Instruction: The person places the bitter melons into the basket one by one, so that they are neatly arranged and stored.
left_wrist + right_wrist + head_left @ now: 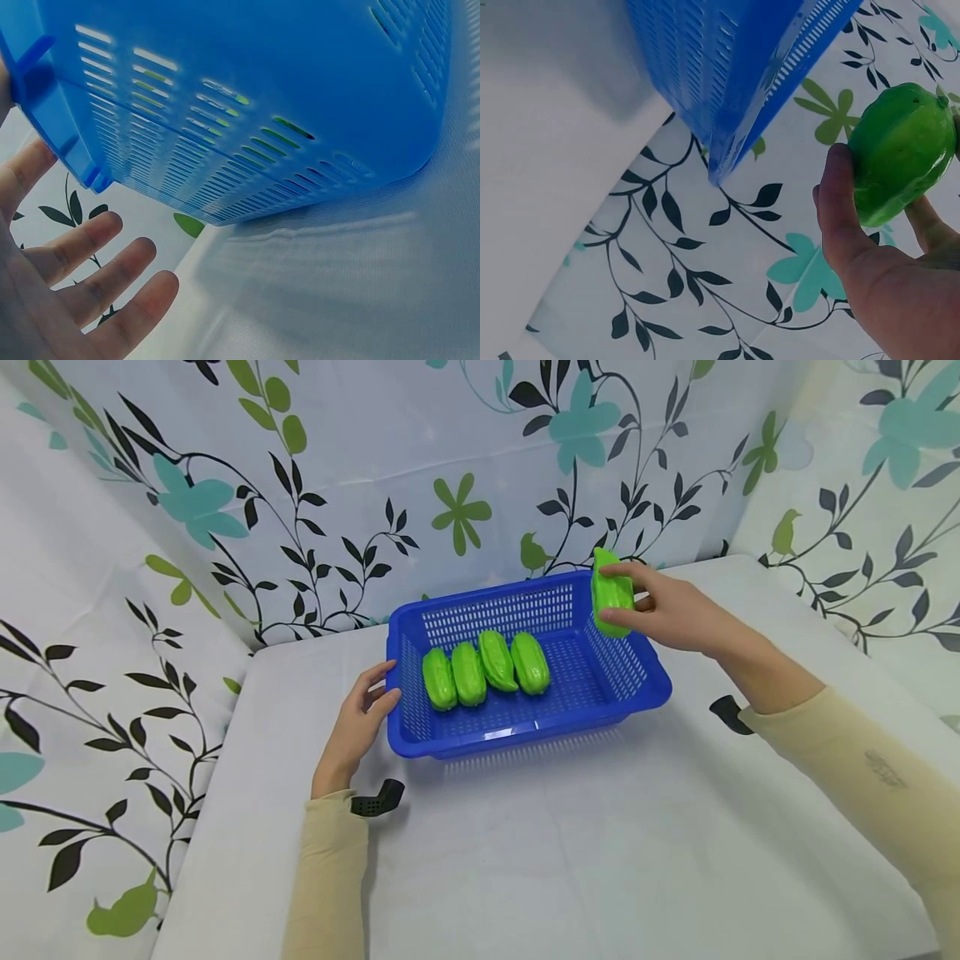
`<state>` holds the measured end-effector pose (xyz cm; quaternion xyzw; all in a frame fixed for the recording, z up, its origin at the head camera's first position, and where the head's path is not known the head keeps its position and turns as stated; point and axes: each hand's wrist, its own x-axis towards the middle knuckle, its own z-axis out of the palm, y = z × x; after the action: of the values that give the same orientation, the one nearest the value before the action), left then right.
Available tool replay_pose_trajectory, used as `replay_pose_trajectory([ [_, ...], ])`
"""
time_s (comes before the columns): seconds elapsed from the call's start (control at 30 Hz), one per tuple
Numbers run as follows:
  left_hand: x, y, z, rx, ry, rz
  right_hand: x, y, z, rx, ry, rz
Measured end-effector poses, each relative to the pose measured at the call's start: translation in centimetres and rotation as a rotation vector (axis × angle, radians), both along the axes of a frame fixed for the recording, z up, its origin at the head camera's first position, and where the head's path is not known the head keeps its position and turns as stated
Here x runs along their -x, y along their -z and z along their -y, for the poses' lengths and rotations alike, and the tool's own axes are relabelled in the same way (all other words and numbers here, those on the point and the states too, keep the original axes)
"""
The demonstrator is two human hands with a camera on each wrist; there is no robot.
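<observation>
A glossy green, ridged star fruit (612, 596) with a pointed tip is gripped between the thumb and fingers of my right hand (667, 610), above the right back corner of the blue basket (495, 745). In the right wrist view, the star fruit (904, 150) is beside the basket's outer corner. Several similar star fruits (468, 675) lie side by side in the left half of the basket. My left hand (352, 727) pinches the basket's left rim with thumb and index finger. The left wrist view shows its other fingers (112, 285) spread beside the outer wall.
A white cloth covers the table (540, 852) under the basket. A patterned curtain (360, 493) with leaves and flowers hangs behind and at both sides. Black wrist-mounted devices (378, 799) show at both sleeves.
</observation>
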<state>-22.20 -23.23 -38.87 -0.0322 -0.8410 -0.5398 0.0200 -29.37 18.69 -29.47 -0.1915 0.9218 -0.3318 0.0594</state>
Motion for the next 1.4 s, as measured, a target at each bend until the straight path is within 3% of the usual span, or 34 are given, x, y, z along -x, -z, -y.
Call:
replay_pose_trajectory([
  [0.33,0.1,0.2,0.3,-0.038,0.030,-0.013,1.7,0.7,2.1,-0.084,-0.097,-0.014],
  [0.57,0.2,0.2,0.2,-0.029,0.024,-0.005,2.8,1.1,3.6,-0.172,-0.124,0.041],
  [0.9,1.9,3.1,1.5,-0.040,0.014,-0.021,3.6,0.5,4.6,-0.247,-0.128,0.068],
  [1.23,1.7,3.2,1.5,-0.031,0.003,-0.039,4.4,-0.4,6.0,-0.247,-0.159,0.061],
  [1.4,1.7,3.3,1.6,-0.036,0.000,-0.036,5.2,0.0,6.8,-0.261,-0.176,0.084],
])
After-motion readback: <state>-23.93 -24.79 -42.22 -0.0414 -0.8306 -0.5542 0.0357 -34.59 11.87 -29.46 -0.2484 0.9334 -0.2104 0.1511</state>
